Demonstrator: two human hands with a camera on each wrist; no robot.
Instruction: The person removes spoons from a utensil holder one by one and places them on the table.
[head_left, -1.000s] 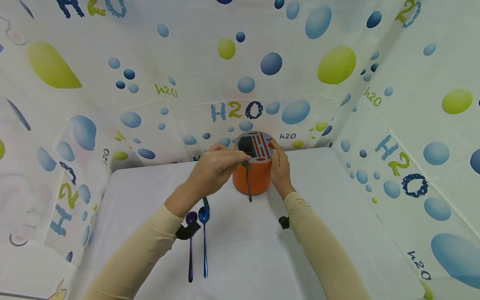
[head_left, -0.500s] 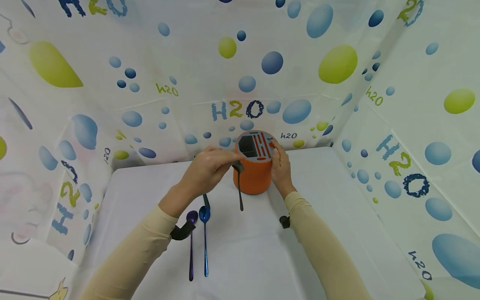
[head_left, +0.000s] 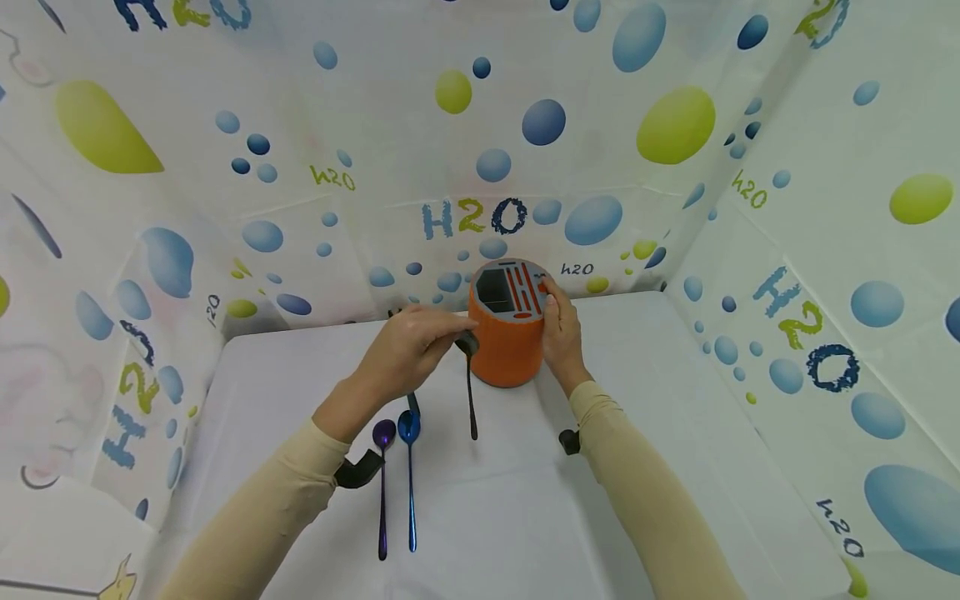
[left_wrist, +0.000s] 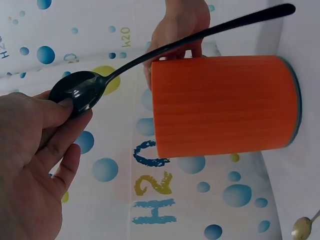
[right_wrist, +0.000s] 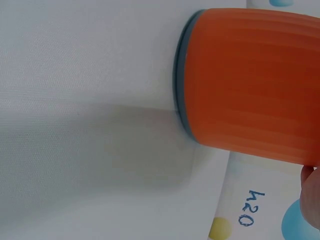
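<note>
My left hand (head_left: 405, 352) pinches a dark, shiny spoon (left_wrist: 150, 56) by its bowl, between thumb and fingers. Its handle hangs down, just left of an orange utensil holder (head_left: 506, 354). The holder stands upright at the back of the table, with a grey top (head_left: 525, 304) cut into one large opening and several narrow slots. My right hand (head_left: 562, 337) grips the holder's right side near the rim. In the right wrist view only a bit of that hand shows, at the orange wall (right_wrist: 250, 80).
A purple spoon (head_left: 383, 492) and a blue spoon (head_left: 410, 483) lie side by side on the white table (head_left: 487, 533), below my left hand. Behind the blue one, a dark utensil (head_left: 413, 404) is partly hidden by that hand. A bubble-patterned cloth (head_left: 360, 133) rises behind the table.
My left hand has drawn the dark spoon left and down, away from the holder's top and front. My right hand keeps its place on the holder.
</note>
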